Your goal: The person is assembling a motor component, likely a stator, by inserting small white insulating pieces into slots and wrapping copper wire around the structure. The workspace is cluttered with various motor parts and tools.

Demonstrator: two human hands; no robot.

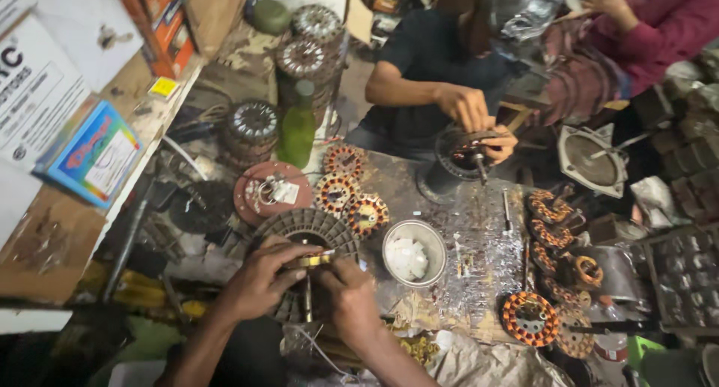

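A round slotted metal motor core (299,226) lies on the worn workbench (479,245) in front of me. My left hand (258,282) rests on its near left side, with the fingers pinching a small brass-coloured part (314,260) at the core's centre. My right hand (346,291) grips the same part from the right. A thin metal shaft (308,301) runs down from the centre between my hands.
Copper-wound stators (346,192) lie beyond the core, several more (550,233) at the right. A metal bowl (431,241) with white pieces stands right of my hands. A green bottle (298,128) stands behind. Across the bench, another person's hands (475,117) work on a round motor part.
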